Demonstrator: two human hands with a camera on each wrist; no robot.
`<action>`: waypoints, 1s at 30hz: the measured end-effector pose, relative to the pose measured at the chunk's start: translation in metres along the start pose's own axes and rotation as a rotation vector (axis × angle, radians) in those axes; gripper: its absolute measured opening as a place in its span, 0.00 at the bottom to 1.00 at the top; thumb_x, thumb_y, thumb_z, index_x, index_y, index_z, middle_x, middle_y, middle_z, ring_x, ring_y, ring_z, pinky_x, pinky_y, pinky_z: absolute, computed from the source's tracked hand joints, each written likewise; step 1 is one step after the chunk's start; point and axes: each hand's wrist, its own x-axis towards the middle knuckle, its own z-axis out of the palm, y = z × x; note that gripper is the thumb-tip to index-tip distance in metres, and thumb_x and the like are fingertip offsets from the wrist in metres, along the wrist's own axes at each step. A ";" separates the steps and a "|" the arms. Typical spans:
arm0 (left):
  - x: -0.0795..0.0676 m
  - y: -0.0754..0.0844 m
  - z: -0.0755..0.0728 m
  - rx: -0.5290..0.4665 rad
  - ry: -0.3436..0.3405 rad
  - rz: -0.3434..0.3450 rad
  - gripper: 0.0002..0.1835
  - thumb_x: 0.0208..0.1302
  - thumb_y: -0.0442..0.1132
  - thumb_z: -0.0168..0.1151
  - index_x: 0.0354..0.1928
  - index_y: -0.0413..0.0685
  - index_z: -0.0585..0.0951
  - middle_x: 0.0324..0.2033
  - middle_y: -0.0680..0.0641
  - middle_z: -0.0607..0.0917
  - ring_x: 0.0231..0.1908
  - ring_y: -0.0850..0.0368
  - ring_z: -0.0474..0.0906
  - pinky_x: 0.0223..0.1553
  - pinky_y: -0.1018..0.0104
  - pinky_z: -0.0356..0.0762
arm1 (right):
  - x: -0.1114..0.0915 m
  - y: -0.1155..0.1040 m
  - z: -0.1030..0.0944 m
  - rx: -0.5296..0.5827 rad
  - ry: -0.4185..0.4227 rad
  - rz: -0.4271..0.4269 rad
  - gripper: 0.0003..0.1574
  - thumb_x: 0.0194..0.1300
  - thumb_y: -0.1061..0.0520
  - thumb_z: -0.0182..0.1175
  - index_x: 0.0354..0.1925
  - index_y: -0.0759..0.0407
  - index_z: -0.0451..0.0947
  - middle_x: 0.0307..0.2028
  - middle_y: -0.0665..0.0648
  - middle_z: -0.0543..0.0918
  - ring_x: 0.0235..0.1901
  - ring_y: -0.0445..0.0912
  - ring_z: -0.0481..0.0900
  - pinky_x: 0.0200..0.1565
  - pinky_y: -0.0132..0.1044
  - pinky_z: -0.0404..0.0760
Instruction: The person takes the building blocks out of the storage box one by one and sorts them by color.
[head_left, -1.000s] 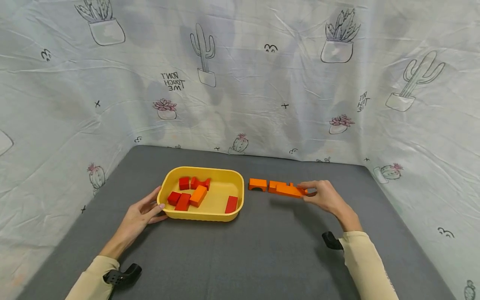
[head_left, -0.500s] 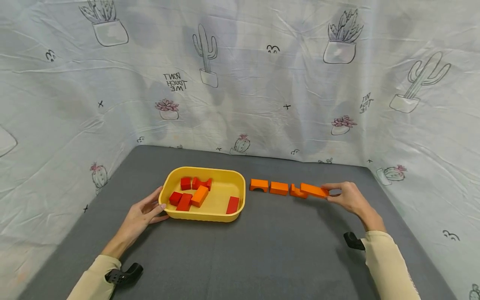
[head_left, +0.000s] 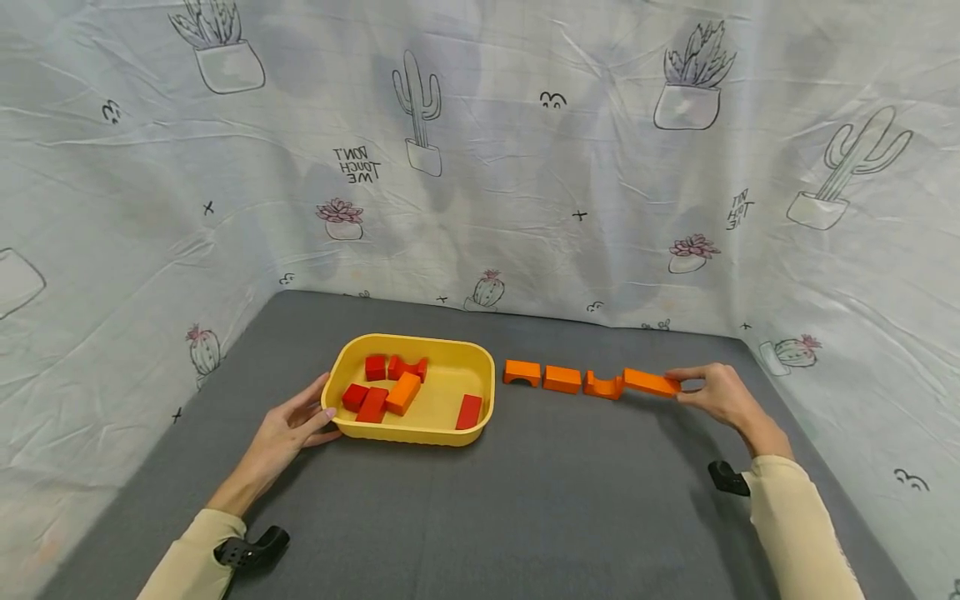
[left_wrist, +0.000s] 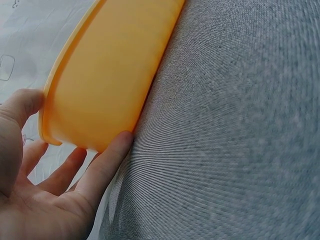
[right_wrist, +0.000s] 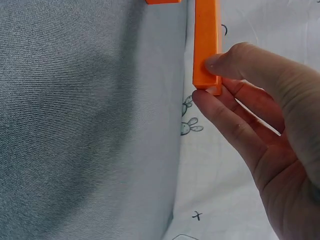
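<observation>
My right hand [head_left: 726, 398] pinches the right end of a long orange block [head_left: 651, 383] between thumb and fingers. In the right wrist view the thumb presses on the orange block's face, with fingertips behind and under its end. Whether the block's far end touches the table cannot be told. To its left, in a row, lie an orange block with a curved notch on top [head_left: 602, 386], a plain orange block [head_left: 562, 380] and an orange arch block [head_left: 522, 372]. My left hand [head_left: 281, 442] rests spread fingers against the left end of a yellow bin [left_wrist: 105, 75], touching its rim and wall.
Inside the bin lie several red blocks, one of them a red notched block [head_left: 408, 367], and an orange block [head_left: 403, 393]. The grey table [head_left: 525, 508] runs back to a patterned white cloth [head_left: 510, 167] that stands around its far and side edges.
My right hand has moved right with the long orange block, away from over the other blocks, uncovering the plain and notched blocks. My left hand stays at the bin.
</observation>
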 end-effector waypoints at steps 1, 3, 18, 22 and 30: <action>0.000 0.000 0.000 0.002 0.000 0.000 0.37 0.71 0.39 0.59 0.77 0.49 0.54 0.72 0.33 0.59 0.57 0.63 0.75 0.48 0.56 0.83 | 0.001 0.001 0.000 0.001 -0.001 0.001 0.21 0.55 0.67 0.68 0.50 0.69 0.83 0.47 0.74 0.82 0.19 0.43 0.66 0.18 0.30 0.63; 0.001 -0.001 0.000 0.004 0.001 -0.001 0.38 0.71 0.40 0.59 0.77 0.50 0.54 0.72 0.33 0.59 0.57 0.63 0.75 0.48 0.56 0.83 | 0.001 0.005 0.003 0.002 -0.002 0.001 0.21 0.55 0.67 0.68 0.49 0.68 0.83 0.47 0.73 0.83 0.28 0.52 0.77 0.23 0.32 0.69; 0.001 -0.004 0.001 -0.001 0.002 0.005 0.38 0.70 0.42 0.60 0.77 0.50 0.54 0.71 0.33 0.59 0.55 0.67 0.75 0.48 0.57 0.83 | 0.000 0.036 0.027 0.016 -0.080 0.069 0.21 0.54 0.66 0.69 0.48 0.69 0.84 0.46 0.76 0.82 0.49 0.69 0.76 0.42 0.56 0.81; 0.000 -0.002 0.001 -0.011 -0.008 0.014 0.38 0.71 0.41 0.60 0.77 0.50 0.54 0.71 0.33 0.59 0.55 0.67 0.75 0.48 0.56 0.83 | 0.000 0.034 0.028 0.010 -0.076 0.075 0.21 0.55 0.66 0.69 0.49 0.69 0.83 0.47 0.76 0.81 0.50 0.70 0.75 0.44 0.58 0.81; 0.000 -0.001 0.001 0.006 0.011 -0.008 0.38 0.70 0.41 0.60 0.77 0.51 0.54 0.72 0.34 0.59 0.59 0.56 0.74 0.48 0.56 0.83 | 0.000 0.034 0.031 0.015 -0.057 0.054 0.20 0.56 0.68 0.67 0.49 0.71 0.83 0.48 0.74 0.82 0.51 0.71 0.74 0.49 0.64 0.77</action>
